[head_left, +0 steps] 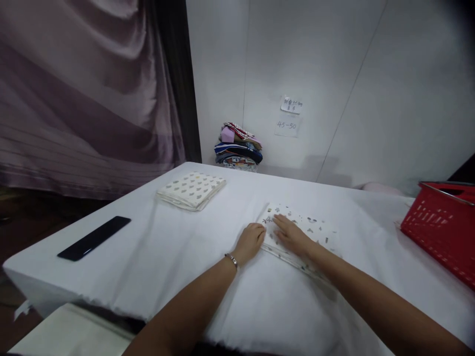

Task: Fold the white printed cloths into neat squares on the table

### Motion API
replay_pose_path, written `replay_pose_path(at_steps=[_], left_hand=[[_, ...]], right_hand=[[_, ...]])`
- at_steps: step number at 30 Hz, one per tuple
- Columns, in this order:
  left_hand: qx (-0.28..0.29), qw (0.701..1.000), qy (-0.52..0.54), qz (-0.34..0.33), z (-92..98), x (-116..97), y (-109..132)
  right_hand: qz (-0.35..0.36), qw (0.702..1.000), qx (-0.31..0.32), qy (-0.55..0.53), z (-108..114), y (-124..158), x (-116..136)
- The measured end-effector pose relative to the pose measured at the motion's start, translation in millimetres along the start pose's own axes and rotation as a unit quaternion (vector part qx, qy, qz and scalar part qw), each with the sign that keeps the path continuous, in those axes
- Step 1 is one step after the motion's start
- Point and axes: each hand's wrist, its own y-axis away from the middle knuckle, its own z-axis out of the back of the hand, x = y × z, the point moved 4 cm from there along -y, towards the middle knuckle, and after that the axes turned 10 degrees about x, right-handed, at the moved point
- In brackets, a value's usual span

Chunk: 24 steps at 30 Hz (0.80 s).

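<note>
White tablecloth (178, 247) runs to its near edge at six o'clock, a stretch separating the red basket (441, 227) at three, contents indiscernible, from the folded printed cloth (309, 225) at four. The person's left hand (252, 242) curls against that cloth's nine-o'clock edge, grip unclear; the right hand (291, 236), just apart, lies open on top.

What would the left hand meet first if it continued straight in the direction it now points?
Most likely the folded printed cloth under the right hand, whose edge the left hand seems to touch; exact depth is unclear.
</note>
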Motion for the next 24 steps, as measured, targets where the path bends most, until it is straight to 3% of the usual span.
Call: replay_pose_path(at_steps=[3,7,13,19,24], left_hand=[[0.005,1.0,0.003,-0.006,0.2,0,0],[0.019,1.0,-0.014,0.012,0.1,1,-1],[0.031,0.999,-0.026,0.035,0.2,2,-4],[0.03,0.999,-0.031,0.031,1.2,2,-5],[0.03,0.999,-0.031,0.02,-0.1,4,-5]], right_hand=[[-0.027,0.999,0.027,0.012,-7,-41,-9],[-0.075,0.994,0.075,0.029,-20,-64,-27],[-0.069,0.993,0.089,0.03,-30,-64,-41],[-0.072,0.993,0.089,0.027,-27,-67,-43],[-0.059,0.993,0.101,-0.021,-11,-38,-37]])
